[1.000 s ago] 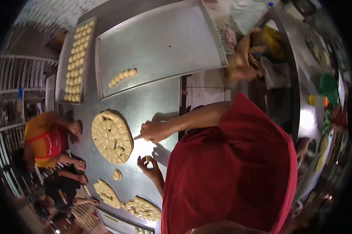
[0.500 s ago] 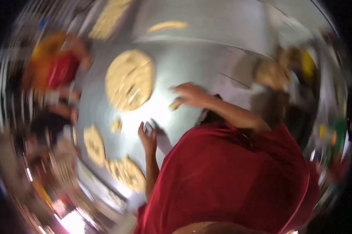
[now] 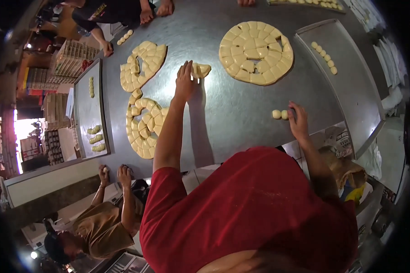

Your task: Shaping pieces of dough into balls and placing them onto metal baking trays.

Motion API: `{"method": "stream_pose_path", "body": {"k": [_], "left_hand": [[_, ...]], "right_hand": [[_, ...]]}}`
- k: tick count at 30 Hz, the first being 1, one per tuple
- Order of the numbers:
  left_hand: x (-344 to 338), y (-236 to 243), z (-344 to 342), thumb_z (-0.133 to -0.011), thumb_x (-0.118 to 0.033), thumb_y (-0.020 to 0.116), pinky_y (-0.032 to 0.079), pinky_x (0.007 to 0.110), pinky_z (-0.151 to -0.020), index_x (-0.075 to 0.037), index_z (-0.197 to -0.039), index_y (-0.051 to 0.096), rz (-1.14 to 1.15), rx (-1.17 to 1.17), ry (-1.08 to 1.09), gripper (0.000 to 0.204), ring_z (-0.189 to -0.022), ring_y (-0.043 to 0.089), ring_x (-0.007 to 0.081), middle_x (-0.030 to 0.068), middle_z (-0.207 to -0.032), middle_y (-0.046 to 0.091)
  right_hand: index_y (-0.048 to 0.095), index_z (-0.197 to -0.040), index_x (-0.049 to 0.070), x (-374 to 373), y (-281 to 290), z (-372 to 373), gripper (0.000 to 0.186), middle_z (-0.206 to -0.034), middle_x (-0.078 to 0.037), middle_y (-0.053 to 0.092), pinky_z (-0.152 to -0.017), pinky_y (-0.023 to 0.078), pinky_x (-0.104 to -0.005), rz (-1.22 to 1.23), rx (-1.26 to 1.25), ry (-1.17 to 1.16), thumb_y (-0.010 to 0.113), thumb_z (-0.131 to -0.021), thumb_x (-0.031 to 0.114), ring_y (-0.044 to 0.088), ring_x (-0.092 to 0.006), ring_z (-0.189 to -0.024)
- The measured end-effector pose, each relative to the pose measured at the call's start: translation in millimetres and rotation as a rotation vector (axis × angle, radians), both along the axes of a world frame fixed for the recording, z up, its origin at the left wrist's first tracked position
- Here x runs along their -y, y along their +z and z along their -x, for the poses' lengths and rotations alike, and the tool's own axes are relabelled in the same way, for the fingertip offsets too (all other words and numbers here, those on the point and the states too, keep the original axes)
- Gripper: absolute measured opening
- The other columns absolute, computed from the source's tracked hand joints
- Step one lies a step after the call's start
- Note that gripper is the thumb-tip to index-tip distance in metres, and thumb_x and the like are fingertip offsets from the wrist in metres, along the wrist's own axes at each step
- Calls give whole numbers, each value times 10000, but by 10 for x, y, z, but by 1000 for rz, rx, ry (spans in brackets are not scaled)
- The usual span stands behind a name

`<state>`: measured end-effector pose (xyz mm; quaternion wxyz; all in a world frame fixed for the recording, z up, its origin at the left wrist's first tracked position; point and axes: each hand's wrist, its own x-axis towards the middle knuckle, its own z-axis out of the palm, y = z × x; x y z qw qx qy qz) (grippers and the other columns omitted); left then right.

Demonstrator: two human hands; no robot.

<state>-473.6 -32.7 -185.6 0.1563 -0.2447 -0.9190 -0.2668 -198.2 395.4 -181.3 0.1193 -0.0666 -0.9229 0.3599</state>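
Note:
My left hand [image 3: 184, 84] reaches over the metal table with fingers stretched out. It is against the left side of a small loose piece of pale dough [image 3: 202, 70]; its thumb is mostly hidden. Farther right and nearer to me, my right hand [image 3: 298, 123] has thumb and fingers apart beside a short row of small dough balls [image 3: 277, 114]. Whether another ball lies under its fingers is hidden. A large round of dough [image 3: 246, 51], cut into many pieces, lies beyond and between my hands. Two irregular cut dough sheets, one far [image 3: 155, 57] and one near [image 3: 146, 132], lie to the left.
On the right, a metal tray [image 3: 364, 86] carries a row of dough balls. Another tray [image 3: 80, 116] at the left edge bears several dough pieces. Co-workers' hands [image 3: 107, 48] rest at the far edge, and another person's hands [image 3: 124, 175] work at the near left.
The view has turned, and the large dough round now appears farther right. My hands have moved apart. The small dough piece earlier at my right hand's fingertips no longer shows there; that hand is now beside balls.

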Motion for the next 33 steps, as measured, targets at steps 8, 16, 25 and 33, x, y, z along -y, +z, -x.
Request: {"method": "stream_pose_path", "body": {"k": [8,16,25,33], "left_hand": [[114,-11,-121,-894,-216,696,519,491,-824,-9,-1070,623,202,372,42,281,-973,641,432,219,-1021,681],[626,324,-2327,-980,-257,642,522,476,-748,-26,-1142,636,109,225,107,282,-834,635,396,206,-1016,664],[-914,844,-2203,-937,-133,693,542,462,-700,-89,-1270,502,-292,418,-260,386,-902,688,401,207,-1046,680],[-1160,1611,-1951,-908,-368,732,536,486,-686,-112,-1023,598,9,438,-517,311,-831,689,398,143,-883,711]], "right_hand": [[584,-1388,66,7,-60,-46,393,-1190,-117,665,-1039,404,-433,24,-17,34,576,-1041,251,588,-319,-1143],[572,-1405,64,240,198,49,405,-1165,-143,661,-919,494,-400,119,-62,3,617,-1015,166,637,-280,-1021],[532,-1412,-7,1603,924,446,516,-1129,-120,674,-786,517,-312,599,191,535,630,-1035,332,626,-145,-902],[648,-830,53,992,1302,295,518,-730,-28,621,-652,452,-306,688,644,551,518,-1068,494,553,-128,-672]]}}
